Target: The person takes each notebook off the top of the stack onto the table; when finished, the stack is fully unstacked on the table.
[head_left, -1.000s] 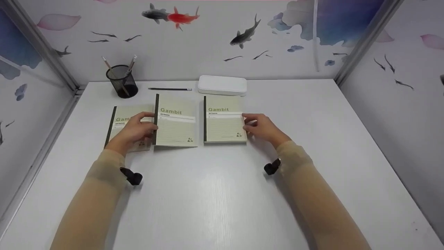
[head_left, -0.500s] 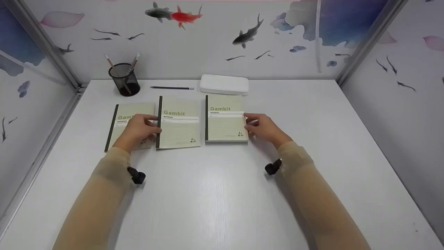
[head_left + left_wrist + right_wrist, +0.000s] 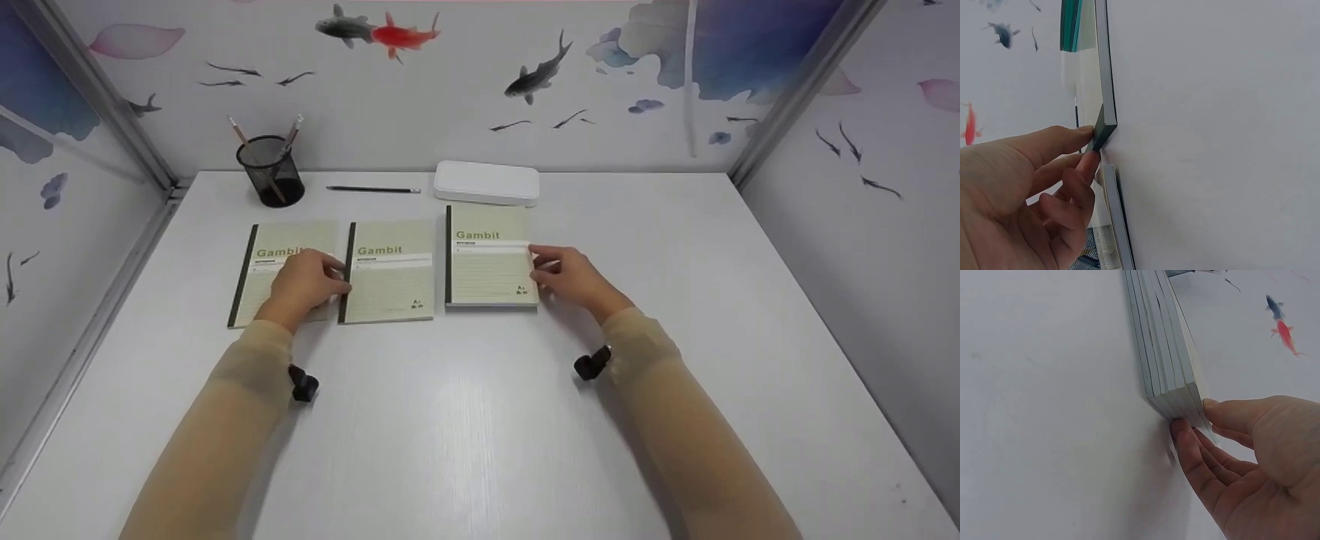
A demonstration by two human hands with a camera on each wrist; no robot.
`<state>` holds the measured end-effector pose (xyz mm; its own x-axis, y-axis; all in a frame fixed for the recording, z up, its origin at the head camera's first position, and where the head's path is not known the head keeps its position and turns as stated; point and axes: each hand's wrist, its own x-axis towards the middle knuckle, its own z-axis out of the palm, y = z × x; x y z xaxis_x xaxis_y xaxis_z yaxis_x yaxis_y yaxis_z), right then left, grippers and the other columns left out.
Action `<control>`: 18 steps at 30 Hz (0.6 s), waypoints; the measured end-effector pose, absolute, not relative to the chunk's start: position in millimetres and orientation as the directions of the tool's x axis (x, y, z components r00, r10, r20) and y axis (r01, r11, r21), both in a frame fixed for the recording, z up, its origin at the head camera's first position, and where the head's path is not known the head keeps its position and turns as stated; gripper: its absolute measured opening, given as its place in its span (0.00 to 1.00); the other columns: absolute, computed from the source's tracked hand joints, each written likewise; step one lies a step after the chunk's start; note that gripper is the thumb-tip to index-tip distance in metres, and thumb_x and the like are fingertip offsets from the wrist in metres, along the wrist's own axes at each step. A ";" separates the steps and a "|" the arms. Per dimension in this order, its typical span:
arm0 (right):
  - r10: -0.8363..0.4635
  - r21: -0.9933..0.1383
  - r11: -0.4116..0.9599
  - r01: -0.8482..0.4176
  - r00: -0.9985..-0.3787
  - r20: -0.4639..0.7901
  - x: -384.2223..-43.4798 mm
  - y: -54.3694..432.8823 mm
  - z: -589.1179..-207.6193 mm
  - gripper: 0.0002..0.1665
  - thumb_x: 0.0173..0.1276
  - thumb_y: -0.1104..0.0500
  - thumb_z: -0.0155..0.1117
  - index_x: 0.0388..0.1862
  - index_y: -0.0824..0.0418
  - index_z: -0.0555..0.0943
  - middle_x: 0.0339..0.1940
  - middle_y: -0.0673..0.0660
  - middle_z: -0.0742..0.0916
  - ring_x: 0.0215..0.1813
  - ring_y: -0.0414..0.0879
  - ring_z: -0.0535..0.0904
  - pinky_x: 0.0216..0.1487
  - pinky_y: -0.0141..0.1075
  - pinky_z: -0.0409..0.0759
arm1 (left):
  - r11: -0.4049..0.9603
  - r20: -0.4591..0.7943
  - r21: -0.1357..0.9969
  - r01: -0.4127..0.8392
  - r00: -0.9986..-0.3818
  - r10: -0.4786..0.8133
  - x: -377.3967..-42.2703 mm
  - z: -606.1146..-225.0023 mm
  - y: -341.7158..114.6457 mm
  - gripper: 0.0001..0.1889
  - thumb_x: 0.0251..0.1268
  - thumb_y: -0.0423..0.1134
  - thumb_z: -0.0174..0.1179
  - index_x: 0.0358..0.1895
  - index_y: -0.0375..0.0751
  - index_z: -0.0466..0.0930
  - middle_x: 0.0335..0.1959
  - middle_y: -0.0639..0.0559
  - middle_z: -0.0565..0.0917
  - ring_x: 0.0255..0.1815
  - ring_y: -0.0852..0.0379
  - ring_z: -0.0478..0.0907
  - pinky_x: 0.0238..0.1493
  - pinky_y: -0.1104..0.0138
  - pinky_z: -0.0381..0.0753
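Observation:
Three spots on the white table hold pale green Gambit notebooks with dark spines. The middle notebook lies flat, and my left hand pinches its spine between thumb and fingertips. In the left wrist view that notebook's grey page edge sits close over the table. Partly hidden under my left hand is the left notebook. On the right is a stack of several notebooks; my right hand grips its right edge. The right wrist view shows the thumb at the top cover of the stack, fingers lower at its side.
Behind the notebooks stand a black mesh pen cup with pencils and a white case. A dark pencil lies between them. Printed walls close off the back and both sides of the table.
The middle notebook, tilted up earlier, has come down flat on the table with my left hand at its spine. My right hand has stayed at the stack's edge.

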<state>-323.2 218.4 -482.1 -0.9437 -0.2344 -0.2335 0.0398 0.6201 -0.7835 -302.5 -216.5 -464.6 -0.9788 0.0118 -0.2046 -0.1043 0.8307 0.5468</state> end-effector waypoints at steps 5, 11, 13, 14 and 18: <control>-0.230 -0.777 0.629 0.037 -0.946 -0.231 -323.3 218.6 -481.9 0.35 0.77 0.61 0.62 0.81 0.53 0.67 0.67 0.60 0.81 0.59 0.51 0.82 0.49 0.36 0.85 | 0.822 -0.181 0.562 -0.090 -0.983 0.016 -302.7 -463.1 -207.0 0.22 0.62 0.37 0.70 0.60 0.41 0.84 0.49 0.43 0.86 0.45 0.48 0.80 0.45 0.60 0.75; -0.228 -0.777 0.628 0.042 -0.945 -0.236 -323.1 218.2 -483.0 0.35 0.77 0.61 0.62 0.81 0.53 0.66 0.67 0.60 0.80 0.61 0.52 0.81 0.53 0.37 0.85 | 0.754 -0.143 0.654 -0.055 -0.988 0.052 -303.6 -466.7 -184.9 0.19 0.65 0.37 0.66 0.59 0.42 0.85 0.48 0.44 0.86 0.41 0.52 0.80 0.41 0.63 0.79; -0.232 -0.780 0.624 0.044 -0.943 -0.238 -323.2 217.6 -484.3 0.35 0.77 0.61 0.62 0.81 0.53 0.66 0.67 0.60 0.80 0.62 0.52 0.81 0.53 0.37 0.85 | 0.723 -0.142 0.689 -0.053 -0.988 0.063 -304.0 -467.7 -175.2 0.18 0.67 0.37 0.65 0.59 0.42 0.85 0.47 0.44 0.85 0.39 0.53 0.80 0.39 0.65 0.80; -0.232 -0.779 0.625 0.042 -0.944 -0.237 -323.2 217.5 -484.7 0.35 0.77 0.61 0.62 0.81 0.53 0.66 0.67 0.60 0.80 0.61 0.51 0.81 0.53 0.37 0.85 | 0.706 -0.143 0.706 -0.051 -0.987 0.072 -304.0 -467.7 -170.0 0.17 0.68 0.37 0.65 0.59 0.41 0.85 0.47 0.44 0.85 0.38 0.54 0.80 0.37 0.66 0.80; -0.222 -0.780 0.625 0.026 -0.952 -0.209 -323.0 218.1 -484.3 0.34 0.77 0.61 0.63 0.79 0.55 0.69 0.66 0.60 0.82 0.59 0.51 0.82 0.51 0.37 0.86 | 0.633 -0.156 0.773 -0.042 -0.980 0.126 -305.3 -466.8 -147.6 0.16 0.69 0.37 0.64 0.58 0.41 0.85 0.47 0.45 0.84 0.35 0.57 0.79 0.34 0.70 0.81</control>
<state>-323.0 218.1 -484.3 -0.9524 -0.2217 -0.2091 0.0259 0.6247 -0.7805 -305.3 -147.6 -466.8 -0.9798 0.1258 -0.1556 -0.0415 0.6327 0.7733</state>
